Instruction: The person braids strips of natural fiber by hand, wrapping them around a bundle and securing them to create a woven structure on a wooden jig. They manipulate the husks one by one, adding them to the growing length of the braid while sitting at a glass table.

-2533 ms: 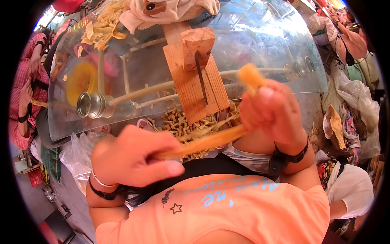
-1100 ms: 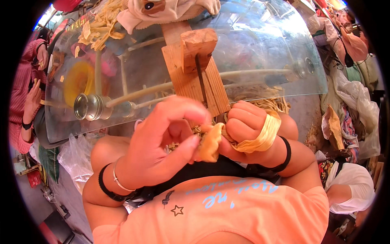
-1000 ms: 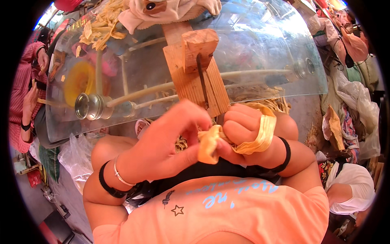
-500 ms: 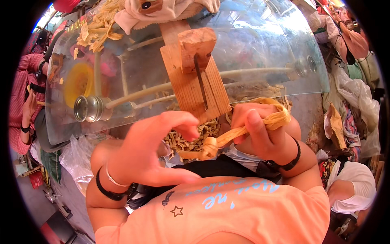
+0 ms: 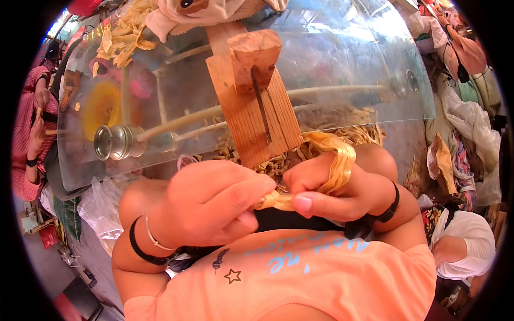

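Note:
A yellow, flat strip of dried plant material (image 5: 342, 163) is stretched between my hands, low in front of my lap. My left hand (image 5: 211, 200) is closed, its thumb and fingers pinching the strip's end where a knot-like bulge partly shows. A short way to the right, my right hand (image 5: 342, 198) grips the same strip between thumb and fingers. The rest of the strip loops over the back of that hand and hangs beside the wrist. Just beyond my hands, a wooden board (image 5: 284, 120) carries an upright wood block (image 5: 254, 53) with a thin metal rod.
The board overhangs a glass tabletop (image 5: 342, 59). Dried strips (image 5: 126, 40) lie at its far left, near a pale cloth (image 5: 187, 18). More pieces (image 5: 358, 131) are heaped below the near edge. A co-worker in a striped top (image 5: 24, 155) sits at far left, hands holding a strip.
My left hand was open beside the knotted end and has now closed on it. The right hand moved slightly lower and left, its loop slipping toward the wrist.

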The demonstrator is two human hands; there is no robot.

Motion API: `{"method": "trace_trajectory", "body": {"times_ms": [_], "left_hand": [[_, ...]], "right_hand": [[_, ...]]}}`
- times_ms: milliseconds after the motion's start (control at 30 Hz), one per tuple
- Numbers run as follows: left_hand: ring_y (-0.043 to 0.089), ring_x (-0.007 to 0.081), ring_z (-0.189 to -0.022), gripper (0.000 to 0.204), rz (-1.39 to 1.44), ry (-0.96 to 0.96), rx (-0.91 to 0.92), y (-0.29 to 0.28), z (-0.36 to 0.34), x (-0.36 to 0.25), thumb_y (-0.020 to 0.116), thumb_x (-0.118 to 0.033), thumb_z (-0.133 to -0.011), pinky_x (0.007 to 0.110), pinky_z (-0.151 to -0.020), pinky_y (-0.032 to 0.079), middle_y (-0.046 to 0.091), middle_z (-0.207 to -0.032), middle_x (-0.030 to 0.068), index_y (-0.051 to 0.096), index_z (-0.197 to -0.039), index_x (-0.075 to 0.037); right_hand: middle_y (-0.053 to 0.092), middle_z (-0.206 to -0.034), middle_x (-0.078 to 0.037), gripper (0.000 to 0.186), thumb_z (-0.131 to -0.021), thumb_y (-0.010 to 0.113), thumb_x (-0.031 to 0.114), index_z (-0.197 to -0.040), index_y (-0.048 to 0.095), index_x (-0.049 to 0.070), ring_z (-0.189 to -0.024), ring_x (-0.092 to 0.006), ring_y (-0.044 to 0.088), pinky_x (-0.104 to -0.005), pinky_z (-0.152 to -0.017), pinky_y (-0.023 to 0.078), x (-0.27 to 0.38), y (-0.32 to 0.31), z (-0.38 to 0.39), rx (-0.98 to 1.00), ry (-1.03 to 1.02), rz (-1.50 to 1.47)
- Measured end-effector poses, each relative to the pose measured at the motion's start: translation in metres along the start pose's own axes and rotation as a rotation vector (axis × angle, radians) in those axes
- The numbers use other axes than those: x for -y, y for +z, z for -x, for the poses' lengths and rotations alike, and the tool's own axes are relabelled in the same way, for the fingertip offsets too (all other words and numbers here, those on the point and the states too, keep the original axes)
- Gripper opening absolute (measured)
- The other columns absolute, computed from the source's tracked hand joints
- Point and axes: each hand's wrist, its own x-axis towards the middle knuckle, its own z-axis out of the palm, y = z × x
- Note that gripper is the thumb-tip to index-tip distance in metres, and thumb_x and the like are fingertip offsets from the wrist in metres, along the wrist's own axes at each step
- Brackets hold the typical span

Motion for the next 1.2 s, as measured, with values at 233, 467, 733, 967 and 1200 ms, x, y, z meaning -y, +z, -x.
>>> {"method": "trace_trajectory", "body": {"times_ms": [233, 467, 733, 967, 1200], "left_hand": [[0.062, 0.0200, -0.062, 0.035, 0.484, -0.209, 0.092, -0.002, -0.004, 0.002, 0.062, 0.012, -0.071, 0.028, -0.055, 0.049, 0.068, -0.085, 0.0119, 0.065, -0.103, -0.002], [0.059, 0.0154, -0.061, 0.020, 0.396, -0.345, -0.001, -0.026, 0.009, 0.004, 0.071, 0.003, -0.072, 0.025, -0.053, 0.044, 0.067, -0.082, 0.0111, 0.068, -0.092, -0.001], [0.064, 0.0189, -0.067, 0.025, 0.429, -0.205, 0.001, -0.023, -0.004, 0.005, 0.074, 0.006, -0.076, 0.028, -0.058, 0.049, 0.067, -0.080, 0.0090, 0.068, -0.099, 0.000], [0.065, 0.0212, -0.069, 0.024, 0.484, -0.261, 0.059, -0.026, 0.004, -0.001, 0.074, 0.008, -0.073, 0.030, -0.060, 0.050, 0.067, -0.078, 0.0090, 0.069, -0.095, -0.001], [0.069, 0.0251, -0.082, 0.019, 0.721, -0.281, -0.130, -0.021, 0.003, 0.007, 0.069, 0.011, -0.071, 0.042, -0.091, 0.051, 0.069, -0.080, 0.0088, 0.065, -0.085, -0.002]], "right_hand": [[0.045, -0.067, 0.001, 0.030, -0.102, 0.056, 0.017, -0.076, 0.054, 0.002, -0.061, -0.0076, 0.037, -0.0288, -0.052, 0.031, -0.004, 0.006, -0.003, -0.107, 0.076, -0.087], [0.044, -0.066, 0.004, 0.033, -0.103, 0.055, 0.018, -0.074, 0.053, 0.002, -0.060, -0.0059, 0.037, -0.0261, -0.052, 0.030, -0.007, 0.006, -0.001, -0.131, 0.047, -0.131], [0.048, -0.068, 0.006, 0.031, -0.103, 0.054, 0.020, -0.076, 0.056, 0.004, -0.061, -0.0032, 0.038, -0.0239, -0.052, 0.030, -0.013, 0.013, -0.002, -0.190, 0.142, -0.308], [0.044, -0.065, 0.007, 0.031, -0.102, 0.056, 0.020, -0.076, 0.055, 0.005, -0.061, -0.0026, 0.036, -0.0241, -0.051, 0.028, -0.009, 0.008, 0.004, -0.161, 0.092, -0.199], [0.047, -0.061, 0.004, 0.041, -0.102, 0.057, 0.032, -0.072, 0.058, 0.005, -0.055, -0.0049, 0.039, -0.0252, -0.049, 0.030, -0.005, 0.012, -0.009, -0.161, 0.363, -0.451]]}}
